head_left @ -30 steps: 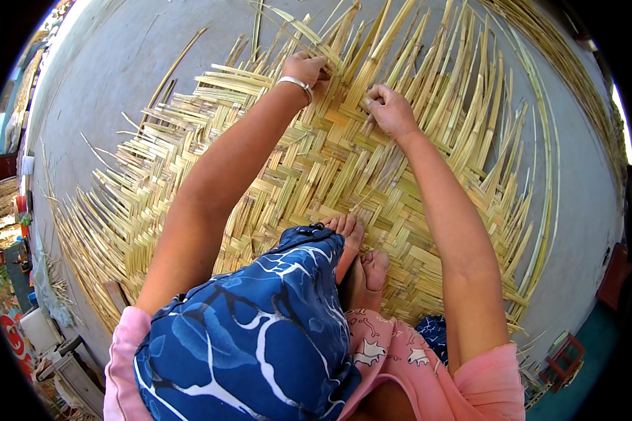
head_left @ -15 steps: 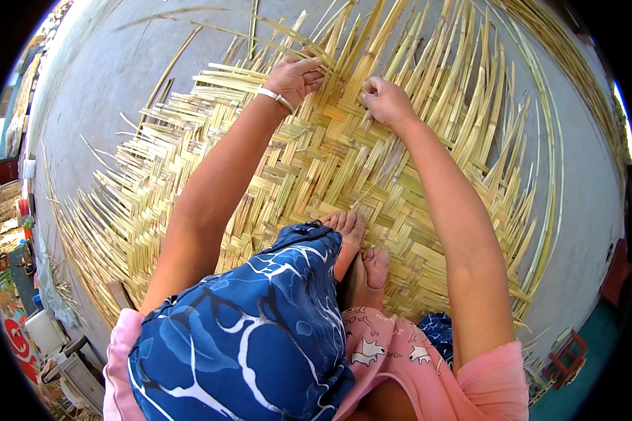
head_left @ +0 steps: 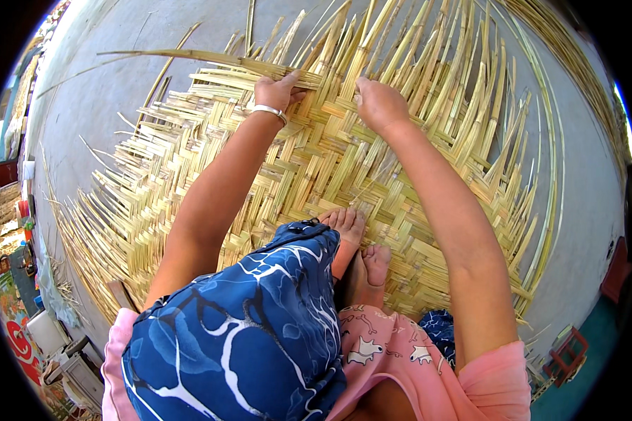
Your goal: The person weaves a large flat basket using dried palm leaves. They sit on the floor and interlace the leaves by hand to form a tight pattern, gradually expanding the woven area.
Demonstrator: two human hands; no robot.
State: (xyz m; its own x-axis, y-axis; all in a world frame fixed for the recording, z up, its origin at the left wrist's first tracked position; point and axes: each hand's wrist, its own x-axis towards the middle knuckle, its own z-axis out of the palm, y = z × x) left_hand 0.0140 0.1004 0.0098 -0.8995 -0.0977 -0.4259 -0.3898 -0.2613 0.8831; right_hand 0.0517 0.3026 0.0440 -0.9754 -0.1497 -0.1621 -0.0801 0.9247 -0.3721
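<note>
A woven mat of flat yellow-green reed strips (head_left: 316,165) lies on the floor, its loose ends fanning out along the far side. At the far edge of the weave, my left hand (head_left: 277,92) is closed on a reed strip (head_left: 189,54) that stretches out to the left over other strip ends. A white band circles that wrist. Just to the right, my right hand (head_left: 381,104) is closed, thumb and fingers pinched at the base of an upright strip (head_left: 361,59). My fingers partly hide where they grip.
My bare feet (head_left: 351,228) rest on the woven part. Grey floor (head_left: 147,31) surrounds the mat. Long loose reeds (head_left: 562,52) lie at the far right. A dark red chair-like frame (head_left: 567,356) stands at the lower right, and mixed household items (head_left: 70,358) line the left side.
The strip in my left hand has swung down and left, now lying nearly level across the far edge. Both hands have shifted, the left lower and leftward, the right slightly left.
</note>
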